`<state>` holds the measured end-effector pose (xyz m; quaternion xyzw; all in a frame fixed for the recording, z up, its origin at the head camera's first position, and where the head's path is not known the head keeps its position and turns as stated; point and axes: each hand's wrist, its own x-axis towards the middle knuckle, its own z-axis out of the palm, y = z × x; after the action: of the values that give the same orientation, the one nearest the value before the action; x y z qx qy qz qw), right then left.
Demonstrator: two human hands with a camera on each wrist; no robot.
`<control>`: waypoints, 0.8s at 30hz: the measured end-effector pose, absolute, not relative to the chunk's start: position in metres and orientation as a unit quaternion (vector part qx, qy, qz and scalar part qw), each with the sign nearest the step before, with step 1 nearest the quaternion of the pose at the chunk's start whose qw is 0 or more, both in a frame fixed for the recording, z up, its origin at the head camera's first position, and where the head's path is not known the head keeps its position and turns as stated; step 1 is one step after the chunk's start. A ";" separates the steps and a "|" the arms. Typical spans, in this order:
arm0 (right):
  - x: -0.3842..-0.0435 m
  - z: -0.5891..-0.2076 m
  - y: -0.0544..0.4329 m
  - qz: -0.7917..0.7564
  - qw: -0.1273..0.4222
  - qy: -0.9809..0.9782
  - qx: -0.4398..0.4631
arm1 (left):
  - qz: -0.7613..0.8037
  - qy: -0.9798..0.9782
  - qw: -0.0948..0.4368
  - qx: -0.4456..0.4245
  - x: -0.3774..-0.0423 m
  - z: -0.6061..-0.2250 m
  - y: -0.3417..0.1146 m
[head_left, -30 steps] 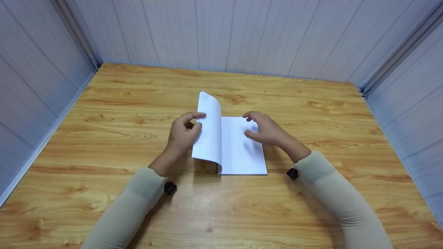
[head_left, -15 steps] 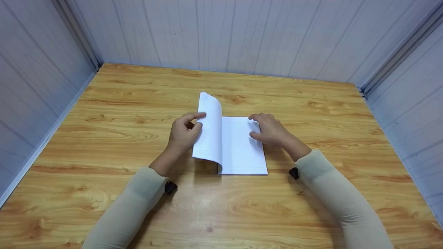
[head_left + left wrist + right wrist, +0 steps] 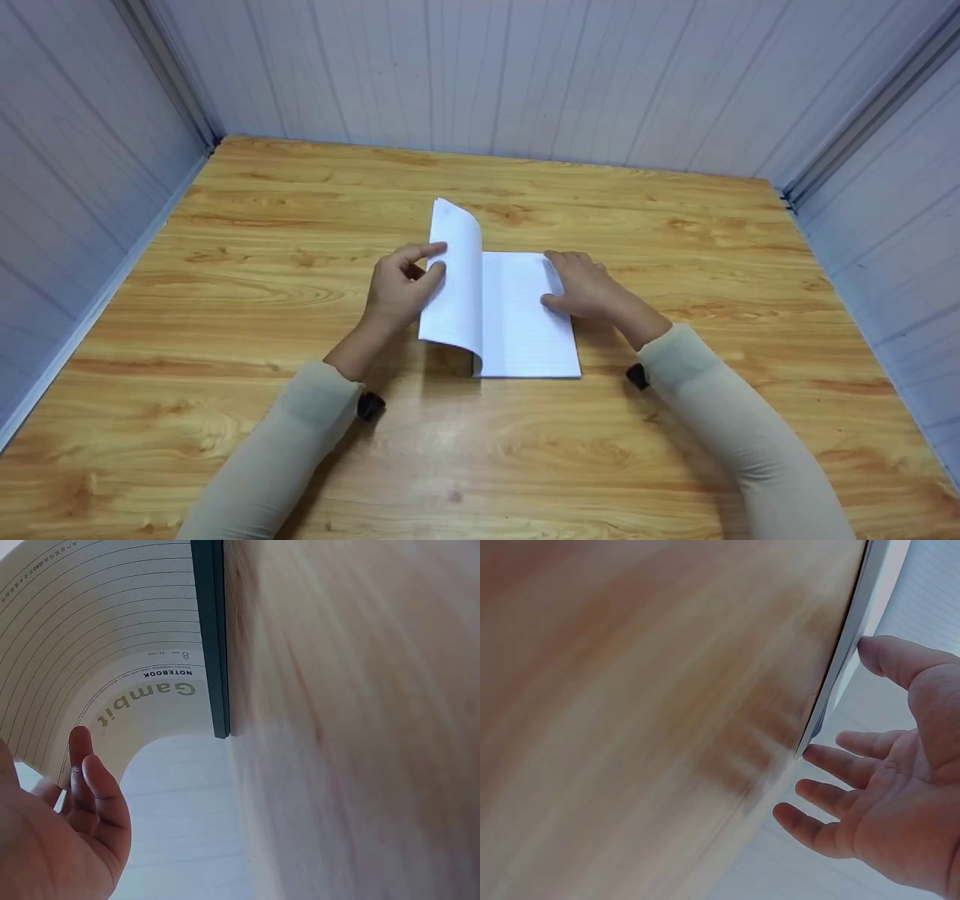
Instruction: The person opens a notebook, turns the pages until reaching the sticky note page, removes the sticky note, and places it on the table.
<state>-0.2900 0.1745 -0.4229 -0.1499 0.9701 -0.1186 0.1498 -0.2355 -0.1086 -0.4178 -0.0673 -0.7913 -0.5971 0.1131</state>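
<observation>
Up close, the left hand [image 3: 396, 291] holds the lifted front cover and first leaves of a notebook [image 3: 501, 315], thumb and forefinger curled against the raised, bowed sheet so that it stands arched over the spine. In the left wrist view the same hand [image 3: 60, 840] shows its fingers loosely bent beside the curved cover, whose outside carries printed lines and the word "Gambit", with the dark green spine edge running down beside the wood. The right hand [image 3: 581, 289] lies on the open right page, fingers nearly straight and spread, the fingertips at the page's far right corner and outer edge, thumb toward the middle of the page; it presses rather than grasps. The right wrist view shows the palm [image 3: 900, 795] open, fingers extended toward the thin edge of the pages. The notebook lies near the middle of a wooden table [image 3: 225, 315], its spine running away from the person, lined white page facing up. Both forearms wear pale sleeves [image 3: 300, 442], with a small black camera mount at each wrist. Pale panelled walls [image 3: 525, 75] close the table on three sides.
</observation>
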 end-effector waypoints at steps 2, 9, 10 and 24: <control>-0.290 -0.423 0.175 -0.120 0.151 0.969 -0.153 | -0.596 -0.792 0.114 -0.068 -0.236 -0.418 -0.109; -0.291 -0.422 0.176 -0.129 0.155 0.966 -0.161 | -0.586 -0.798 0.121 -0.075 -0.235 -0.417 -0.109; -0.291 -0.422 0.176 -0.131 0.154 0.966 -0.162 | -0.585 -0.799 0.121 -0.075 -0.235 -0.417 -0.109; -0.292 -0.425 0.171 -0.205 0.123 0.957 -0.167 | -0.570 -0.810 0.114 -0.076 -0.235 -0.419 -0.109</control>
<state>-0.2923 0.1714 -0.4251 -0.1669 0.9567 -0.2047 0.1226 -0.2351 -0.1086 -0.4187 -0.0758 -0.8104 -0.5695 0.1144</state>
